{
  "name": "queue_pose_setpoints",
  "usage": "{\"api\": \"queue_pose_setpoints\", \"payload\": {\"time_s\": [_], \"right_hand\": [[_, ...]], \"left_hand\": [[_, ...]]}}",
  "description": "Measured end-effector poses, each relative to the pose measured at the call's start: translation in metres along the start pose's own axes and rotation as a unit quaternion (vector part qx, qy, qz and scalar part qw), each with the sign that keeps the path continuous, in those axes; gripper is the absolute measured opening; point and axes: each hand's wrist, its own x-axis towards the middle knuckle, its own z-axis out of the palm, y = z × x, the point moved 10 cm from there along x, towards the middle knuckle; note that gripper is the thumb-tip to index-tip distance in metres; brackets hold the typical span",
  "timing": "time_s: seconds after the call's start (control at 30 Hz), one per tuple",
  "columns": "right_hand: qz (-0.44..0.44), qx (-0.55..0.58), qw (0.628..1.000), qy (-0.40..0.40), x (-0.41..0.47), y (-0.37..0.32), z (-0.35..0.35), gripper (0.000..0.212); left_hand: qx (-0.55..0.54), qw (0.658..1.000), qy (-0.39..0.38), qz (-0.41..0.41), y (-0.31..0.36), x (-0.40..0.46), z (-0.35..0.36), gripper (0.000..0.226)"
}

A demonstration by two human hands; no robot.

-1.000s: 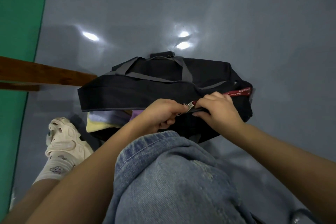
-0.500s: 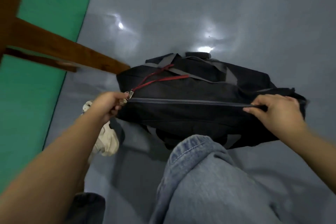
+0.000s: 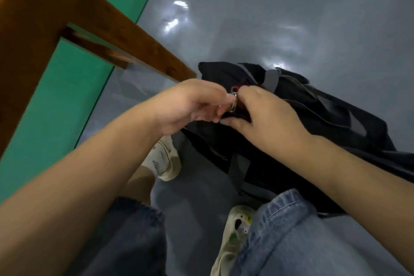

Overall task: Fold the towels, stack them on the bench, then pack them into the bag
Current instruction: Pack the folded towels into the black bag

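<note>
The black bag lies on the grey floor, in the middle and right of the scene, with its left end just beside the wooden table that crosses the far left. No towel shows now, so I judge they are inside and the bag is at the closing step. The left hand holds its fingers curled at a small metal zipper pull and seems to pinch it, though the contact is partly hidden. The right hand presses on the left end of the bag, its fingers bent over the fabric near a small red piece; whether they really grip the cloth I cannot tell. The bag looks soft and limp, it sags and folds under the hands, so it probably gives no firm body to push against. With towels inside it should be light to medium in weight. The grey straps at the far side look like the best place to take it for lifting. The small pull may slip from the fingers.
</note>
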Motion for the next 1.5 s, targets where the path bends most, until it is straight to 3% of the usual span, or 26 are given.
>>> {"api": "queue_pose_setpoints", "payload": {"time_s": [0.1, 0.2, 0.27, 0.33, 0.43, 0.53, 0.63, 0.77, 0.9, 0.93, 0.97, 1.03, 1.1, 1.17, 1.23, 1.5], "right_hand": [[0.022, 0.098, 0.995, 0.021, -0.004, 0.016, -0.010, 0.031], [0.041, 0.122, 0.991, 0.044, -0.009, 0.021, -0.006, 0.038], [0.047, 0.126, 0.990, 0.042, -0.011, 0.018, 0.002, 0.039], [0.057, 0.137, 0.988, 0.037, -0.013, 0.018, 0.008, 0.040], [0.075, 0.132, 0.988, 0.026, -0.012, 0.019, 0.007, 0.040], [0.095, 0.113, 0.989, 0.009, -0.005, 0.022, -0.002, 0.036], [0.101, 0.100, 0.989, -0.026, -0.004, 0.022, 0.004, 0.033], [0.117, 0.096, 0.988, -0.041, -0.005, 0.025, 0.006, 0.033], [0.138, 0.082, 0.986, -0.034, -0.002, 0.028, 0.004, 0.033], [0.144, 0.090, 0.985, -0.025, -0.003, 0.029, 0.004, 0.034], [0.150, 0.101, 0.983, -0.016, -0.006, 0.030, 0.004, 0.033], [0.153, 0.120, 0.981, -0.003, -0.010, 0.032, 0.004, 0.031], [0.145, 0.123, 0.982, 0.003, -0.013, 0.030, 0.004, 0.031], [0.134, 0.115, 0.984, 0.006, -0.012, 0.027, 0.003, 0.030], [0.124, 0.104, 0.987, 0.009, -0.011, 0.024, 0.001, 0.029], [0.111, 0.090, 0.990, -0.004, -0.013, 0.022, -0.009, 0.029]], "left_hand": [[0.106, 0.993, 0.051, 0.002, 0.004, -0.004, -0.013, 0.010], [0.257, 0.955, 0.139, -0.038, -0.014, -0.001, -0.046, 0.019], [0.335, 0.933, 0.100, -0.087, -0.037, 0.001, -0.044, 0.029], [0.307, 0.946, 0.053, -0.087, -0.048, 0.003, -0.033, 0.039], [0.212, 0.976, 0.042, -0.035, -0.033, 0.008, -0.018, 0.036], [0.221, 0.975, 0.006, -0.035, -0.022, 0.013, -0.012, 0.029], [0.270, 0.962, 0.021, -0.023, -0.012, 0.015, -0.027, 0.023], [0.448, 0.890, 0.079, -0.025, -0.016, 0.015, -0.061, 0.033], [0.575, 0.807, 0.128, -0.034, -0.021, 0.016, -0.075, 0.048], [0.577, 0.802, 0.152, -0.007, -0.015, 0.014, -0.073, 0.046], [0.548, 0.816, 0.179, 0.033, -0.008, 0.011, -0.070, 0.040], [0.386, 0.896, 0.200, 0.091, 0.002, 0.000, -0.063, 0.021], [0.252, 0.956, 0.133, 0.076, -0.004, 0.000, -0.041, 0.012], [0.261, 0.958, 0.087, 0.077, -0.009, 0.005, -0.020, 0.007], [0.268, 0.954, 0.099, 0.088, -0.010, 0.011, -0.017, 0.011], [0.106, 0.956, 0.272, -0.010, -0.052, 0.005, -0.131, 0.015]]}}
